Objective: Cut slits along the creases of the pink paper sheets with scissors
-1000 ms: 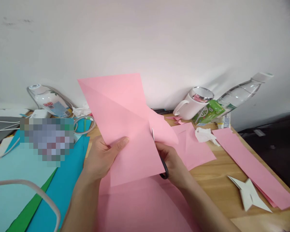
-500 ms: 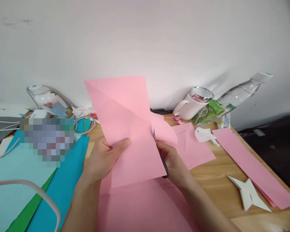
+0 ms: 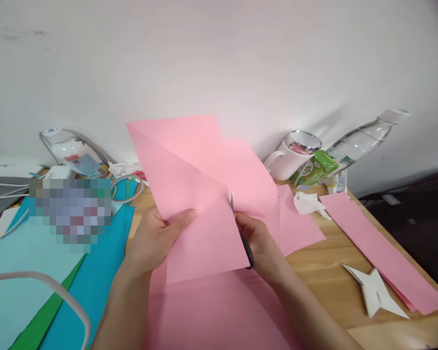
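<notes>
A large sheet of pink paper (image 3: 182, 170) is held up off the table, its left edge pinched in my left hand (image 3: 160, 238) with the thumb on top. My right hand (image 3: 257, 238) is closed round a pair of scissors (image 3: 247, 253); a black handle and a little of the blade show, the rest lies behind the paper. The blade sits at a cut in the sheet, and the cut flap (image 3: 251, 180) bends off to the right above my right hand. Below the hands, more pink paper (image 3: 219, 311) lies near the front.
At the right are a white mug (image 3: 286, 163), green carton (image 3: 312, 170), tilted clear bottle (image 3: 365, 141), pink strips (image 3: 379, 253) and a white folded paper star (image 3: 375, 291). On the left lie blue sheets (image 3: 83, 291), a white cable (image 3: 58, 287) and another bottle (image 3: 80, 155). A wall stands behind.
The cut flap has swung upward and spread wider to the right, now overlapping the view of the mug's handle side. Both hands have stayed nearly in place.
</notes>
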The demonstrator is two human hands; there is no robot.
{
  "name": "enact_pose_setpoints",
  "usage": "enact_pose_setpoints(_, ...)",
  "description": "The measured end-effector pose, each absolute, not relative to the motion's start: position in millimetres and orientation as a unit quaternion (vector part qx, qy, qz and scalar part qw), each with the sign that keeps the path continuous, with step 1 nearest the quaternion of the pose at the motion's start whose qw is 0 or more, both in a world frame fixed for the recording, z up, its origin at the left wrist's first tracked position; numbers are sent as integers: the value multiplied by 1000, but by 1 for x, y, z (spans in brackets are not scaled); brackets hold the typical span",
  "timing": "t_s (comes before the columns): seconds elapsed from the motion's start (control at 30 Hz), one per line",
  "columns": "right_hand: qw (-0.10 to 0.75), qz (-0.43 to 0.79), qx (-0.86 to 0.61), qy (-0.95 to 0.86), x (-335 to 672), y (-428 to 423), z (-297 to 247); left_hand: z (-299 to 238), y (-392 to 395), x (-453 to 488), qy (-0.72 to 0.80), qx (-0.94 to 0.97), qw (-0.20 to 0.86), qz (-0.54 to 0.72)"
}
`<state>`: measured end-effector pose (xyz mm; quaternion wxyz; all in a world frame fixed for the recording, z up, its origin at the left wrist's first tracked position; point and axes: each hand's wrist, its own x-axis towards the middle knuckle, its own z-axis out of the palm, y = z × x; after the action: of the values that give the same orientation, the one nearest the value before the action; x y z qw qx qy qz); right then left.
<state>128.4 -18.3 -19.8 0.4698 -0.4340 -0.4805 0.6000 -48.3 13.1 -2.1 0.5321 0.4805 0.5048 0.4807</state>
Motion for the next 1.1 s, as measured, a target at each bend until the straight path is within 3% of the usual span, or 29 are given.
enact_pose_setpoints(1.1,463,620,-453,-442,128,-19,-22,-1,14,-47,492,453,562,486)
